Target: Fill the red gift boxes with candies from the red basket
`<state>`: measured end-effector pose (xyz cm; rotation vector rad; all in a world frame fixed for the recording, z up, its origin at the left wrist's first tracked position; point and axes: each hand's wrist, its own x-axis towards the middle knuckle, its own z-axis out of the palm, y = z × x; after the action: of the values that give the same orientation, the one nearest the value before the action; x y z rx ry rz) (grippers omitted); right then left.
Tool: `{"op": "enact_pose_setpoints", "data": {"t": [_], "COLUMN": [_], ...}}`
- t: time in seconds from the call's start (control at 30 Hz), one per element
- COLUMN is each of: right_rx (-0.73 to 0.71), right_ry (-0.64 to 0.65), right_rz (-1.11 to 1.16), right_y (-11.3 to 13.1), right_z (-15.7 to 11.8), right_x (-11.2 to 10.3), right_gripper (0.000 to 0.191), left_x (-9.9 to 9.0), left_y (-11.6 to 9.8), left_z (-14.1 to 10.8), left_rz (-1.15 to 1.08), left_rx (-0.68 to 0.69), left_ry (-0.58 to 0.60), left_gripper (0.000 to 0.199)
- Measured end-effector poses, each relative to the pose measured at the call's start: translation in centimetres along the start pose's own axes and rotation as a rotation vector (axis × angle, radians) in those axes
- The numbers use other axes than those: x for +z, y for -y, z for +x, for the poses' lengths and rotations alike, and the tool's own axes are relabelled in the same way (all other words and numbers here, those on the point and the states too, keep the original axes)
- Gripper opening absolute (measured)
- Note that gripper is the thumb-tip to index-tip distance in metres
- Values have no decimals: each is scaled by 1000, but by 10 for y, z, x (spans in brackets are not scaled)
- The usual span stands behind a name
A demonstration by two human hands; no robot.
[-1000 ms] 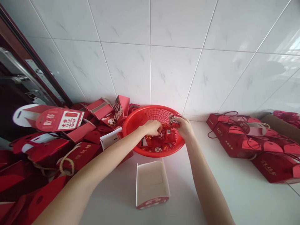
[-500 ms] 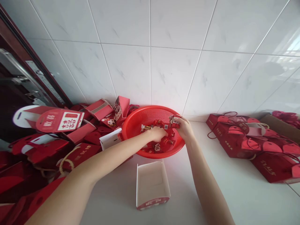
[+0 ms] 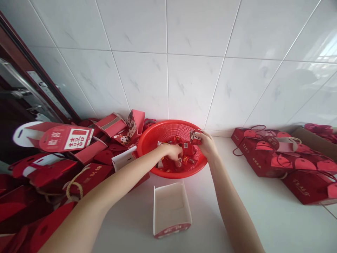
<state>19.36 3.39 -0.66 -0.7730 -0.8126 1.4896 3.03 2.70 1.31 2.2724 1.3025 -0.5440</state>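
A red plastic colander [image 3: 172, 123] holds several small red-wrapped candies [image 3: 188, 148]. My left hand [image 3: 174, 151] reaches down inside it, fingers closed on a small wrapped candy [image 3: 179, 163] that they partly hide. At the colander's right rim, my right hand [image 3: 207, 143] pinches red and dark candy packets [image 3: 195, 137] between thumb and fingers, above the heap. Nearer to me, an open box [image 3: 172, 207] with white inner walls and a red printed front stands on the white counter, with nothing visible inside.
Red gift boxes [image 3: 88, 177], some with rope handles, are piled on the left. Closed red boxes [image 3: 263, 154] with cord handles stand in rows on the right, beside a cardboard carton [image 3: 313, 140]. A tiled wall [image 3: 195, 80] rises behind; a door frame [image 3: 34, 70] is at left.
My left hand has shifted slightly left and toward me within the colander, its fingers now at a different candy. My right hand stays by the rim with its packets.
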Motion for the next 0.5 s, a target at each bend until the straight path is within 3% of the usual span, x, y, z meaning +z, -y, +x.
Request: {"op": "enact_pose_setpoints", "data": {"t": [0.17, 0.3, 0.4, 0.5], "right_rx": [-1, 5, 6, 5], "right_ry": [-8, -23, -22, -25], "right_rz": [-7, -7, -13, -10], "right_y": [2, 2, 2, 2], "right_z": [-1, -1, -1, -2], "right_x": [1, 3, 3, 3], "right_gripper": [13, 13, 13, 13], "left_x": [-8, -11, -11, -9], "left_y": [14, 23, 29, 30], "left_z": [-4, -7, -7, -5], "left_rz": [-47, -24, -46, -60], "left_rx": [-166, -314, -333, -268], "left_ry": [-142, -240, -307, -348], "left_gripper": [15, 19, 27, 39]}}
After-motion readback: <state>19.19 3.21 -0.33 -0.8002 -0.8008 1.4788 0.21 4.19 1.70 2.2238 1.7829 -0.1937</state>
